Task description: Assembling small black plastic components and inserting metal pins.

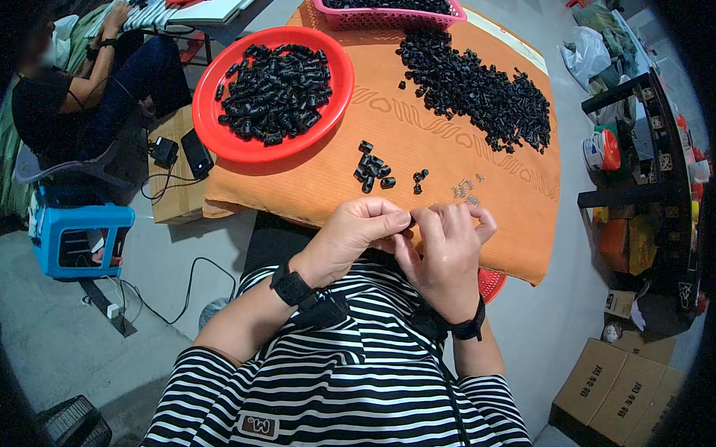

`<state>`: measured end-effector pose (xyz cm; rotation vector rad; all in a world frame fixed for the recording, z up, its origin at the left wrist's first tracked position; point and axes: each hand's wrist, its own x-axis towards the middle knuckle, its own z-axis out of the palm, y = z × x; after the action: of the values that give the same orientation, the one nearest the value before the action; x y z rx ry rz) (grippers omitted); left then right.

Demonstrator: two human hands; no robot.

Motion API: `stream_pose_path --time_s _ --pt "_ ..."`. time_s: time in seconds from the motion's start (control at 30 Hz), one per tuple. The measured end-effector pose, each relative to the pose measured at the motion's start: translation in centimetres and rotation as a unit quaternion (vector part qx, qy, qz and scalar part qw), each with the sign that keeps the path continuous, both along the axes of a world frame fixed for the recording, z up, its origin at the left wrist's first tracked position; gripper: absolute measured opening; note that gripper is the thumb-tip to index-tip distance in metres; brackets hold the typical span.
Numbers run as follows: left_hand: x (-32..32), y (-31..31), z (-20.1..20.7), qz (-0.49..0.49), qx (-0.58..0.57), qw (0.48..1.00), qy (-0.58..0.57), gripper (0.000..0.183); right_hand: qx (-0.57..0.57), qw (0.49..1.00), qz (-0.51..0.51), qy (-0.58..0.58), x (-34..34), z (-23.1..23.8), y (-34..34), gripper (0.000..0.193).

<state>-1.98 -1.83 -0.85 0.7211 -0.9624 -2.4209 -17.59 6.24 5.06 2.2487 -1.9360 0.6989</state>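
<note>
My left hand (363, 227) and my right hand (445, 246) meet at the near edge of the orange cloth (312, 192), their fingers pinched together. Between the fingertips a bit of something small and dark shows; most of it is hidden. Just beyond my hands lies a small group of black cylindrical pieces (369, 170). To its right sit a few smaller black parts (419, 181), then a scatter of tiny silvery metal pieces (467, 188). A red round tray (206, 124) at the left holds a heap of black cylindrical pieces.
A large pile of small black parts (481, 90) spreads over the cloth's far right. Behind it stands a pink basket (389, 21) of black pieces. Another person (71, 95) sits at the left by a blue stool (81, 237). Shelving (651, 186) and cardboard boxes (616, 390) stand right.
</note>
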Motion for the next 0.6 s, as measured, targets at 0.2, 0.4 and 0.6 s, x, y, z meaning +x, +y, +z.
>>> stream_pose_path --time_s 0.2,0.4,0.6 --pt "0.3 -0.33 0.02 -0.004 0.022 1.0 0.011 0.025 -0.037 0.999 -0.01 -0.011 0.44 -0.36 -0.01 0.034" --pt "0.3 -0.29 -0.13 -0.013 0.037 0.999 0.023 0.022 -0.046 0.998 -0.007 0.035 0.37 -0.93 -0.01 0.034" --pt "0.18 -0.25 -0.49 -0.009 0.05 0.998 0.032 0.022 -0.04 0.998 -0.01 0.044 0.55 -0.57 -0.04 0.033"
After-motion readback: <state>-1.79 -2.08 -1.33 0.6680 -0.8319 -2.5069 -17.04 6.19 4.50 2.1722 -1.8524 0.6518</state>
